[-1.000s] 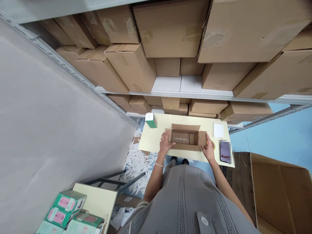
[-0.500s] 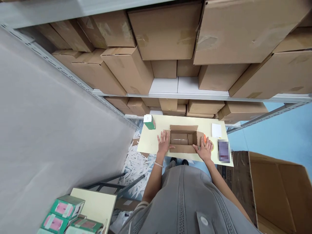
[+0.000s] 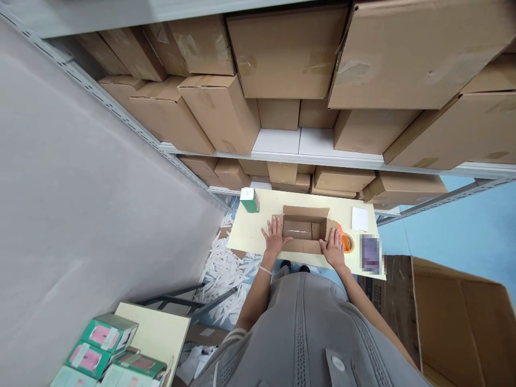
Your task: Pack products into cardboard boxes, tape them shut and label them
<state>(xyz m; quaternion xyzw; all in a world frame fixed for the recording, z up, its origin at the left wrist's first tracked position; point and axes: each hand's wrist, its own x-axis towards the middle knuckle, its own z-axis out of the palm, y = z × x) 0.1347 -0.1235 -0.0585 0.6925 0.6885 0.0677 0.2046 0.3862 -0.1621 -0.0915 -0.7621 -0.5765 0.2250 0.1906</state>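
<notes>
An open cardboard box (image 3: 305, 246) lies on the pale yellow table (image 3: 250, 232) with its flaps folded outward. Clear tape crosses its inner bottom. My left hand (image 3: 274, 236) rests on the box's left flap, fingers spread. On the right flap lies my right hand (image 3: 334, 249), its fingers stretched out and the thumb toward the near edge. Just right of that hand is an orange tape dispenser (image 3: 345, 242) with a roll of tape, partly covered by the hand.
A green and white carton (image 3: 250, 201) stands at the table's far left. White paper (image 3: 359, 219) and a blurred purple item (image 3: 370, 253) lie right. Shelves of cardboard boxes (image 3: 282, 59) rise behind. A large open carton (image 3: 459, 317) stands right; green boxes (image 3: 104, 336) sit lower left.
My right hand has shifted slightly left and down along the flap, uncovering more of the orange tape dispenser. My left hand stays on the left flap. The view has shifted a little.
</notes>
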